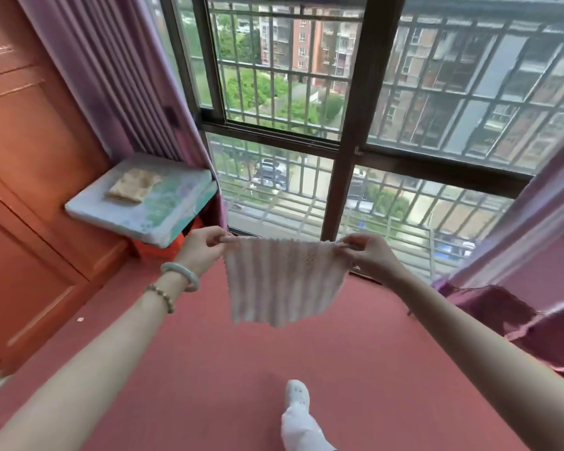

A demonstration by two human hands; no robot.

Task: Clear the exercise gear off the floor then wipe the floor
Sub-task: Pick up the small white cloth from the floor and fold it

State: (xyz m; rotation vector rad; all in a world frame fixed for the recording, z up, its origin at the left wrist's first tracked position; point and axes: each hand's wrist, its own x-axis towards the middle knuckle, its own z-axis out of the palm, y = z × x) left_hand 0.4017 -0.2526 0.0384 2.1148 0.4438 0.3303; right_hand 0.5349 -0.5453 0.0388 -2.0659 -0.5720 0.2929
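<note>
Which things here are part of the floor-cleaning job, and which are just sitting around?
For the job: white cloth, pinched at its top corners by left hand and right hand; red floor.
Lying about: folded tan cloth on a pale box; purple curtain; wooden wardrobe.

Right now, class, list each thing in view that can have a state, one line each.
White waffle-textured cloth, unfolded, hanging stretched between both hands above the red floor.
Left hand, pinching the cloth's top corner.
Right hand, pinching its other top corner.
Purple pleated curtain, drawn aside from the window.
Beige cloth, folded, lying on a pale padded box.
</note>
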